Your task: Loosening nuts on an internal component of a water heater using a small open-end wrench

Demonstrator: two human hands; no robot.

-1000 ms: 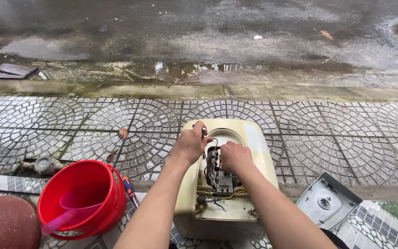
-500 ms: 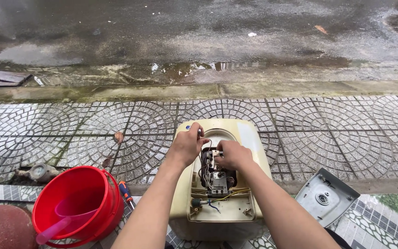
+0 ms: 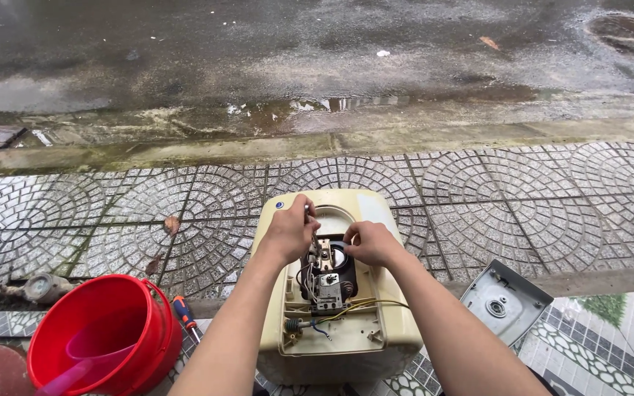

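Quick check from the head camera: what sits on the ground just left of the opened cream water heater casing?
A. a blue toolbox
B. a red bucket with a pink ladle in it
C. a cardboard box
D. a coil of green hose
B: the red bucket with a pink ladle in it stands left of the cream water heater casing, a screwdriver lying between them.

Your heater (image 3: 376, 220) shell cream plastic, smooth and faintly glossy, your bucket (image 3: 104, 345) glossy red plastic, cover (image 3: 506, 301) matt grey plastic, paving (image 3: 493, 198) rough wet stone, road (image 3: 295, 51) wet, shiny.
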